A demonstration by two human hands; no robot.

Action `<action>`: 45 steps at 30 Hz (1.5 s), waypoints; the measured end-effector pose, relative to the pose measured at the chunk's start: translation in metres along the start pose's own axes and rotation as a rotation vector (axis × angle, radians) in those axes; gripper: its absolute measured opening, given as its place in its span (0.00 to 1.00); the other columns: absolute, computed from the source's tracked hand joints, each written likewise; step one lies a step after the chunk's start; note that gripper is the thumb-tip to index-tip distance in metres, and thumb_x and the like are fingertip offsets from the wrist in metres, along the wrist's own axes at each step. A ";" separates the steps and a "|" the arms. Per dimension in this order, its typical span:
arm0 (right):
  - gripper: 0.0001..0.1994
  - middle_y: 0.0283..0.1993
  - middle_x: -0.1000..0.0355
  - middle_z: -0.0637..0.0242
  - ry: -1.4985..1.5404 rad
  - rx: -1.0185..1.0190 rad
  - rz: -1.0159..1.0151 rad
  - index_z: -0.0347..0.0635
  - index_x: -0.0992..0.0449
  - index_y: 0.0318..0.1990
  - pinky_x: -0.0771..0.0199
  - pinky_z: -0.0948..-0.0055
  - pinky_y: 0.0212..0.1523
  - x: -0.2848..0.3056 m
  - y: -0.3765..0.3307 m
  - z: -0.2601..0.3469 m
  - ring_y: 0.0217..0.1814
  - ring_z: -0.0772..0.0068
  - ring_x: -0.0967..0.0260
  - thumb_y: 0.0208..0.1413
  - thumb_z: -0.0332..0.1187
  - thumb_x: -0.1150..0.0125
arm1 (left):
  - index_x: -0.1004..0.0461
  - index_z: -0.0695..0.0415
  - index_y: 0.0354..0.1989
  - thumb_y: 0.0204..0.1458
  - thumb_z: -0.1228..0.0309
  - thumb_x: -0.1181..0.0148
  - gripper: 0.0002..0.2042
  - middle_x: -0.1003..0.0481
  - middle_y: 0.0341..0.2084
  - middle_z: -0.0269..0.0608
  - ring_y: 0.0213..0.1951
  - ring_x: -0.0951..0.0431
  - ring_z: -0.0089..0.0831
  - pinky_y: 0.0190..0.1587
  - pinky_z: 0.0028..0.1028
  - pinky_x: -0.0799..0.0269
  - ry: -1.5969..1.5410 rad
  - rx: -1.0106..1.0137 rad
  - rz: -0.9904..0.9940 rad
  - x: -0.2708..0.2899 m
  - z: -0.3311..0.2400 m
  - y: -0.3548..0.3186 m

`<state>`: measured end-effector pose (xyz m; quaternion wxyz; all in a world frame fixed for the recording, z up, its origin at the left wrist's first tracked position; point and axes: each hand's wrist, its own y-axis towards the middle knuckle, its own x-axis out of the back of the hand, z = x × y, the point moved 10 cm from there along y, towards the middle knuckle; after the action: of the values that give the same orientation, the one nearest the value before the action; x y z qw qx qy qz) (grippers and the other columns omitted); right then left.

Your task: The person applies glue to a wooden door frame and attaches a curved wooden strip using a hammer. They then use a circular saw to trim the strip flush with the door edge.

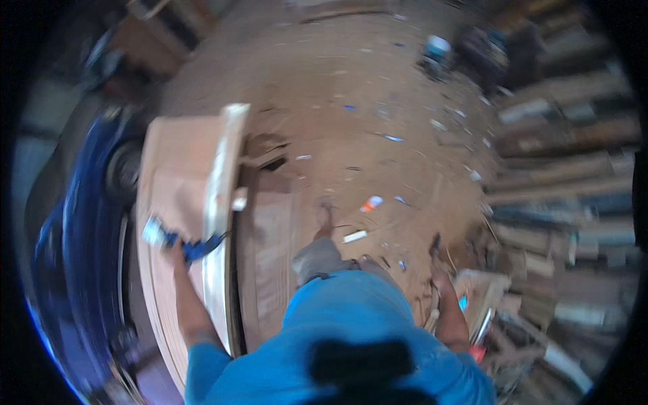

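In the head view, the left hand (174,252) has its fingers closed around a blue, white-ended tool (197,250) over a long, pale-brown, panelled wooden piece (182,145); the right hand (440,271) is well right of that piece, blurred, its fingers' opening and any hold impossible to tell. The piece looks already joined, its flat face uncoated, with 1 whitish, straight strip (219,175) along its right edge; how much work is left does not show.

Head-worn, the view — a wide fisheye, left of a side-by-side pair — looks steeply down over the blue shirt (351,304), which sits close at the lower middle. The left hand (174,250) and right hand (438,265) lie farther out on either side; the brown floor (324,88) reaches away toward the top.
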<state>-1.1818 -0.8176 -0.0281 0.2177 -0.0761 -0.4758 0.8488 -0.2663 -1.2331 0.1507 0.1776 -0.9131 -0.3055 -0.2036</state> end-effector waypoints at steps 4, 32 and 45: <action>0.39 0.52 0.24 0.49 -0.561 -0.104 -0.208 0.28 0.23 0.52 0.29 0.58 0.52 0.015 0.072 0.010 0.49 0.60 0.28 0.58 0.64 0.46 | 0.21 0.62 0.39 0.49 0.68 0.29 0.13 0.22 0.31 0.38 0.30 0.24 0.29 0.37 0.32 0.24 -0.056 0.173 0.153 -0.023 0.076 -0.003; 0.26 0.42 0.21 0.44 0.227 -0.274 -1.155 0.26 0.22 0.44 0.24 0.59 0.45 0.264 0.009 -0.193 0.46 0.53 0.21 0.45 0.43 0.31 | 0.32 0.55 0.43 0.60 0.59 0.37 0.15 0.32 0.22 0.29 0.19 0.33 0.19 0.20 0.22 0.35 0.639 -0.187 1.237 -0.481 -0.089 -0.545; 0.42 0.65 0.38 0.34 0.468 -0.447 -1.313 0.26 0.42 0.65 0.36 0.59 0.66 0.369 0.045 -0.226 0.67 0.42 0.37 0.51 0.47 0.32 | 0.35 0.56 0.45 0.63 0.64 0.41 0.12 0.32 0.26 0.33 0.19 0.35 0.17 0.19 0.22 0.36 0.752 -0.056 1.496 -0.516 -0.023 -0.749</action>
<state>-1.4488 -0.4994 -0.1582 0.7567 0.0029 -0.5264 0.3878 -1.1213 -0.9323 0.0719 0.3334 -0.7501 0.4658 -0.3305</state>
